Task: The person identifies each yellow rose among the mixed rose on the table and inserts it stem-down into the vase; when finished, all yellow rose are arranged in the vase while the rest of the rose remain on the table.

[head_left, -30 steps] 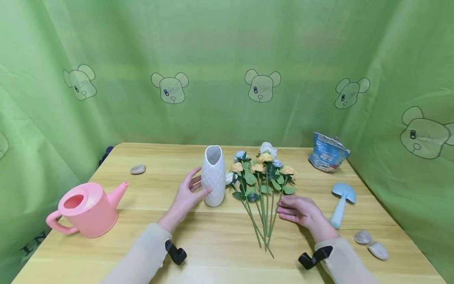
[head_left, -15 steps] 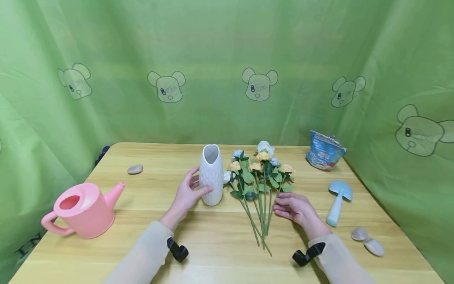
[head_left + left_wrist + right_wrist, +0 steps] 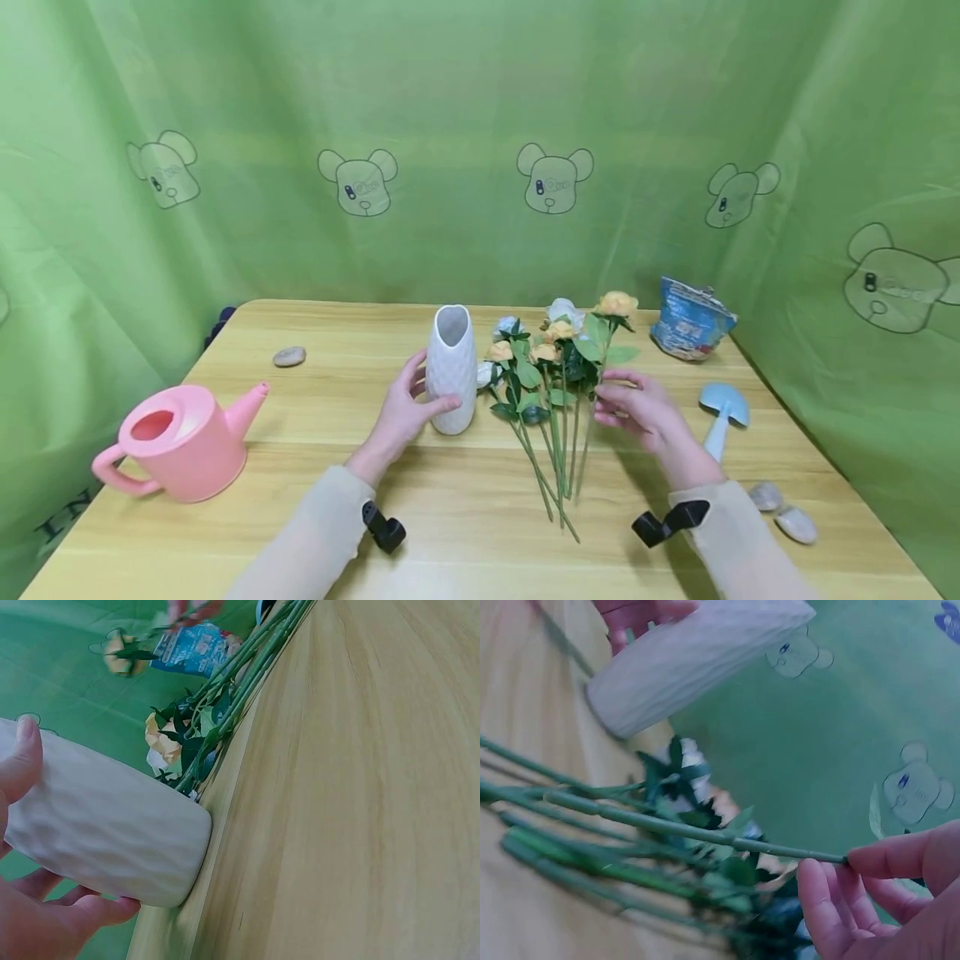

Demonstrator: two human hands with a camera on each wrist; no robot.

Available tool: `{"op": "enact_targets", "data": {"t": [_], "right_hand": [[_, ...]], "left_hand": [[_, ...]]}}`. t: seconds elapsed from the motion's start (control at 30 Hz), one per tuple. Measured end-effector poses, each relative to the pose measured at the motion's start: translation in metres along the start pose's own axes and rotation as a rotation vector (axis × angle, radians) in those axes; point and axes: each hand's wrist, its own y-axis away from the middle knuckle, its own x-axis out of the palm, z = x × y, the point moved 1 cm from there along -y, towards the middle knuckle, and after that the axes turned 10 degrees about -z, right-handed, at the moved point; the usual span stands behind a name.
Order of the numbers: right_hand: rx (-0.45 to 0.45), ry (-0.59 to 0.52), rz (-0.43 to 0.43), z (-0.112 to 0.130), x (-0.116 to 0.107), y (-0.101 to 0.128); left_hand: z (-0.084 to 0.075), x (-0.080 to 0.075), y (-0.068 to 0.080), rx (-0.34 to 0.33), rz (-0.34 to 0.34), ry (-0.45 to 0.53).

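head view: the left hand point(image 3: 405, 412) grips the white textured ceramic vase point(image 3: 452, 368) upright on the wooden desk point(image 3: 315, 467); the right hand point(image 3: 645, 412) pinches a yellow artificial rose stem point(image 3: 600, 358), lifted above the flower bunch point(image 3: 543, 392)

left wrist: fingers point(image 3: 22, 761) curl round the vase point(image 3: 105, 825)

right wrist: fingertips point(image 3: 821, 892) pinch the stem point(image 3: 705, 832)

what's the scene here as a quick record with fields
left hand: left hand grips the upright white vase
right hand: right hand pinches one orange flower stem, bloom end raised
table: other flowers lying flat beside the vase
left side: pink watering can
right side: blue trowel, blue bag
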Motion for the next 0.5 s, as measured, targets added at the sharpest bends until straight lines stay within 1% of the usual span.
{"op": "enact_targets", "data": {"t": [0.1,0.2,0.37,0.5], "right_hand": [[-0.072,0.012,0.004,0.015,0.011,0.002],[-0.152,0.037,0.021,0.033,0.027,0.005],[-0.273,0.043,0.044,0.068,0.066,0.013],[-0.382,0.0,0.073,0.096,0.097,0.019]], "left_hand": [[0.002,0.002,0.0,0.016,-0.014,-0.02],[0.003,0.003,0.0,0.02,-0.03,-0.03],[0.003,0.003,0.0,0.018,-0.045,-0.04],[0.003,0.002,0.0,0.018,-0.031,-0.061]]}}
